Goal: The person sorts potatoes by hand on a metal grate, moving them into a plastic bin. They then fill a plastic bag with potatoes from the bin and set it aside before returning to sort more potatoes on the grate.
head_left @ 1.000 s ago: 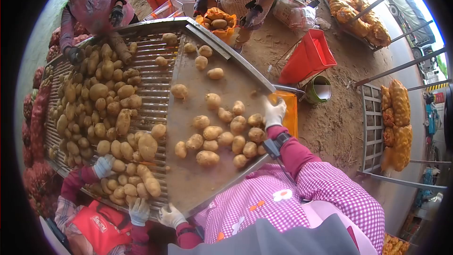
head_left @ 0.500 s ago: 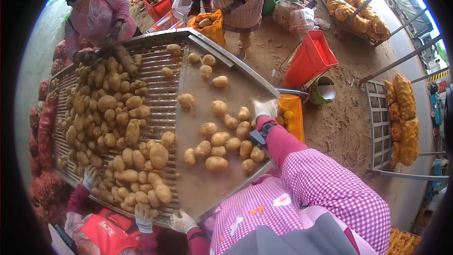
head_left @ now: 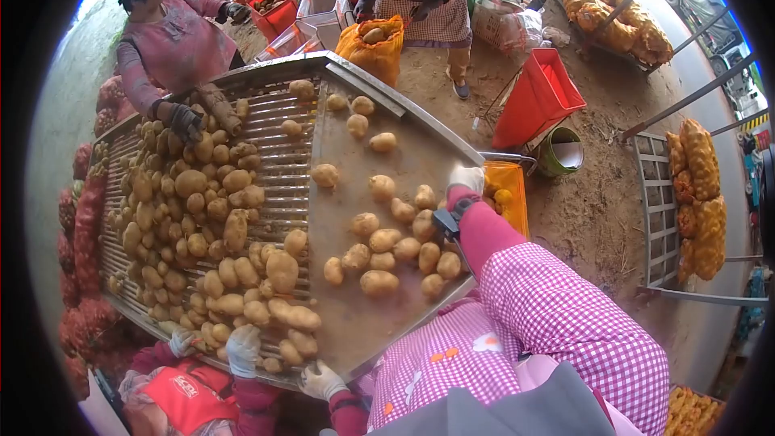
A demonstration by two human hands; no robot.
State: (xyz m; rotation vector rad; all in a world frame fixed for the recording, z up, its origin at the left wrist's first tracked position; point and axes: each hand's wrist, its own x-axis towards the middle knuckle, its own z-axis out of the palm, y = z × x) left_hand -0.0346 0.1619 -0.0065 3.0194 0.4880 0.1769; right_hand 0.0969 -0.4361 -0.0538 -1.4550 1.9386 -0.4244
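Note:
My right hand (head_left: 467,181), in a white glove, is at the sorting table's right corner, beside the mouth of an orange mesh bag (head_left: 510,202) with potatoes inside. Its fingers are turned away, so what they hold, if anything, is hidden. My left hand (head_left: 323,381), also gloved, has its fingers curled over the near rim of the metal sorting table (head_left: 355,339). Several loose potatoes (head_left: 379,283) lie on the smooth plate between my hands. A bigger heap of potatoes (head_left: 191,183) covers the slatted part at the left.
A co-worker's gloved hand (head_left: 243,350) touches potatoes close to my left hand. Another person (head_left: 182,40) stands at the far left corner, a third behind a filled orange bag (head_left: 372,49). A red bin (head_left: 537,101) and a green bucket (head_left: 560,152) stand at right.
My right hand has moved slightly down and right, toward the bag. The far-left person has turned and stretched one arm out. Potatoes near the lower co-worker's hand have shifted right.

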